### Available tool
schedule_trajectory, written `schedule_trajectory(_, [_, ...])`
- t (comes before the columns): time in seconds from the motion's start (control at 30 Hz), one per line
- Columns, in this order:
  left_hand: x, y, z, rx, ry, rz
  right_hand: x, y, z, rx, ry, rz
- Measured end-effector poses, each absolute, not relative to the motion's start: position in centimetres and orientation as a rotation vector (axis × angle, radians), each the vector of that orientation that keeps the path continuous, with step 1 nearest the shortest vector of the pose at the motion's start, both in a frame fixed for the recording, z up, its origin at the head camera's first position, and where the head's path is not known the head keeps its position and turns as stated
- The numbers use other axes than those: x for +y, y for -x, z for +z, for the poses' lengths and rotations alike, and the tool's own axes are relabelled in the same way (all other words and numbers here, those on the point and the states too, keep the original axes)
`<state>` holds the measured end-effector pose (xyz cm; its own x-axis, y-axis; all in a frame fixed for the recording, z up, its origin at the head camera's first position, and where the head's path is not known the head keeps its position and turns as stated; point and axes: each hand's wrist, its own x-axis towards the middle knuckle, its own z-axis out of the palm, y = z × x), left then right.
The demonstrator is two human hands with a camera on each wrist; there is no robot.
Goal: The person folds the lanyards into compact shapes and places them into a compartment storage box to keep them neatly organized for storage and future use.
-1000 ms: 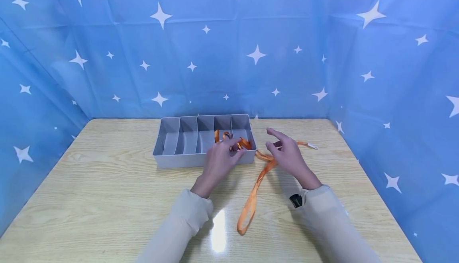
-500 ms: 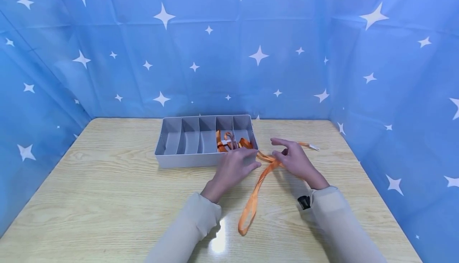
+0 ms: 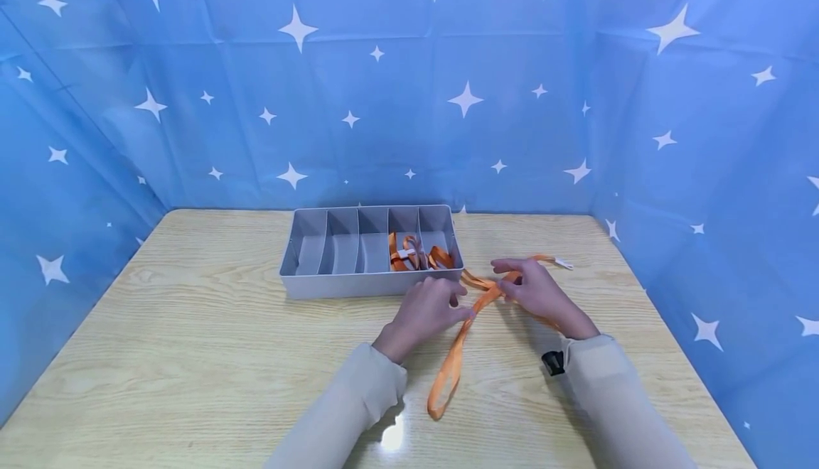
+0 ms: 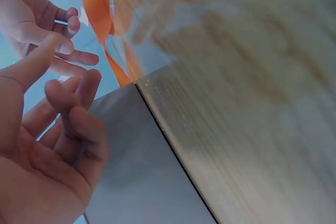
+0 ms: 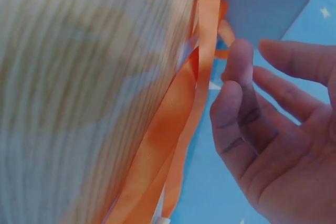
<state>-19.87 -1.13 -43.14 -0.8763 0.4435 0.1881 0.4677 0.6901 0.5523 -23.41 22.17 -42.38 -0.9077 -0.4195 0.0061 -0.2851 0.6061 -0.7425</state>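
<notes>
An orange lanyard (image 3: 451, 362) lies on the table, its loop toward the front and a white end piece (image 3: 563, 263) at the back right. My right hand (image 3: 536, 288) hovers at the lanyard's crossing, fingers loosely bent; in the right wrist view the strap (image 5: 157, 145) runs beside the fingertips, with nothing held. Before the grey divided tray (image 3: 345, 286) is my left hand (image 3: 427, 310), its fingers relaxed and holding nothing, the thumb near the lanyard. More orange strap with a white piece (image 3: 404, 254) lies coiled in the tray's fourth compartment, and some orange strap (image 3: 440, 257) is in the rightmost one.
The tray's three left compartments (image 3: 339, 245) show bare grey floors. A wooden table (image 3: 192, 327) spreads around the tray. Behind and beside it hangs a blue curtain (image 3: 384, 85) with white stars. A dark device (image 3: 553, 363) sits at the right sleeve's cuff.
My left hand has withdrawn from over the tray's right compartments to the front of it, uncovering the coiled strap inside. My right hand has lowered slightly toward the lanyard.
</notes>
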Motion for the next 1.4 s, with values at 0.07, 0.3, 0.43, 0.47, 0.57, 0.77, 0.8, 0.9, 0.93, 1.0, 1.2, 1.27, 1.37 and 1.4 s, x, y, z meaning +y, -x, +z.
schedule_trajectory(0.07, [-0.9,19.9,-43.2,-2.882,0.76,-0.942,22.4,23.3,-42.4,2.654,0.588,-1.176])
schedule_trajectory(0.3, [-0.2,20.2,-43.3,-2.982,0.72,-0.96,23.1,23.1,-42.6,2.625,0.545,-1.172])
schedule_trajectory(0.43, [0.2,20.3,-43.4,-3.0,0.724,-1.017,23.3,23.1,-42.9,2.615,0.531,-1.198])
schedule_trajectory(0.47, [0.3,20.3,-43.4,-3.006,0.723,-1.034,23.3,23.1,-43.0,2.615,0.528,-1.204])
schedule_trajectory(0.57, [0.6,20.6,-43.5,-3.009,0.704,-1.084,23.3,23.1,-43.1,2.625,0.515,-1.224])
schedule_trajectory(0.77, [1.0,21.1,-43.7,-3.055,0.629,-1.12,23.5,23.5,-43.5,2.631,0.517,-1.243])
schedule_trajectory(0.8, [1.1,21.2,-43.7,-3.07,0.61,-1.116,23.5,23.5,-43.6,2.627,0.518,-1.243])
schedule_trajectory(0.9, [1.3,21.4,-43.7,-3.112,0.565,-1.116,23.6,23.7,-43.7,2.62,0.529,-1.24])
schedule_trajectory(0.93, [1.4,21.5,-43.7,-3.123,0.557,-1.112,23.5,23.8,-43.7,2.622,0.532,-1.237])
schedule_trajectory(1.0, [1.5,21.5,-43.7,-3.144,0.55,-1.098,23.5,23.9,-43.7,2.63,0.546,-1.224])
schedule_trajectory(1.2, [1.7,21.5,-43.6,-3.178,0.592,-1.059,23.4,24.0,-43.8,2.654,0.581,-1.167])
schedule_trajectory(1.27, [1.7,21.4,-43.6,-3.182,0.603,-1.07,23.5,24.1,-43.9,2.665,0.588,-1.139])
schedule_trajectory(1.37, [1.7,21.4,-43.6,-3.177,0.636,-1.05,23.6,24.1,-44.0,2.686,0.596,-1.098])
schedule_trajectory(1.4, [1.7,21.4,-43.6,-3.175,0.648,-1.039,23.6,24.2,-44.1,2.693,0.601,-1.085])
